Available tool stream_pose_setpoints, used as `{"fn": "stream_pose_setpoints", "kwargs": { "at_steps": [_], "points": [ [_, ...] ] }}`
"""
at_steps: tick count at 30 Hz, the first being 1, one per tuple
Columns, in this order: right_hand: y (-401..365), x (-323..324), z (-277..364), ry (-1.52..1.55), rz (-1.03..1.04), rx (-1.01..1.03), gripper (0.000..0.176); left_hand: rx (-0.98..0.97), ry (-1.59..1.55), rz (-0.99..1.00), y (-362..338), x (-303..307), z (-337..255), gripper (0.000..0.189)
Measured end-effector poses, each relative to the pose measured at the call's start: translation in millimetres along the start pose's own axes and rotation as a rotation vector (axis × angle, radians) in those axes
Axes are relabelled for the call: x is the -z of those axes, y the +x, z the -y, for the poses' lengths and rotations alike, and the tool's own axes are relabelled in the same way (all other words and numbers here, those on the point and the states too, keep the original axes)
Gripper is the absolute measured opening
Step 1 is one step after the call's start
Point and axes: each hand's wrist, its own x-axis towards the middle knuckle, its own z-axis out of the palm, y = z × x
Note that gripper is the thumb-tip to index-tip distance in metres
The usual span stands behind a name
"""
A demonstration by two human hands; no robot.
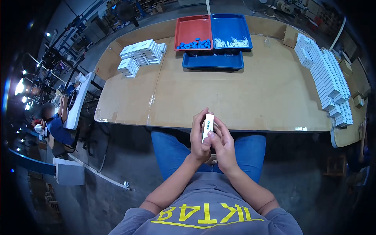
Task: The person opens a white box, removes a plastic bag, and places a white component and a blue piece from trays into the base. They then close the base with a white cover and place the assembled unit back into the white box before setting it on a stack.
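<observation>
Head view. Holds a slim white carton (207,126) upright above the lap, just at the near edge of the table (250,98). Grasps it with the left hand (199,139), fingers half curled round its left side. Clasps its lower end with the right hand (224,147), likewise half closed, fingertips against the right side. Smooth flat card, rectangular, with dark print running down the front.

Farther off, on the brown cardboard table covering:
- a red plastic tray (192,25) with small blue caps (194,44)
- a blue tray (231,24) with pale white pieces (232,42)
- another blue tray (213,62) just in front
- stacked white boxes (141,53) at left
- long rows of white boxes (327,78) at right
</observation>
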Motion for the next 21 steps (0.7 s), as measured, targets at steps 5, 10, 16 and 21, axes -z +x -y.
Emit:
{"fn": "stream_pose_setpoints", "kwargs": {
  "at_steps": [5, 10, 16, 21],
  "points": [
    [-16, -3, 3, -0.112, 0.048, 0.076, 0.07, -0.074, 0.047, -0.039, -6, -7, -13, 0.101],
    [-25, -4, 9, -0.329, 0.04, 0.222, 0.064, -0.051, -0.024, -0.081, -15, -14, -19, 0.094],
    [-31, 5, 8, -0.379, 0.03, 0.276, 0.06, -0.05, -0.065, -0.088, -19, -19, -26, 0.076],
    [-37, 6, 6, -0.364, 0.013, 0.277, 0.059, -0.026, -0.067, -0.085, -28, -22, -28, 0.073]
  ]
}}
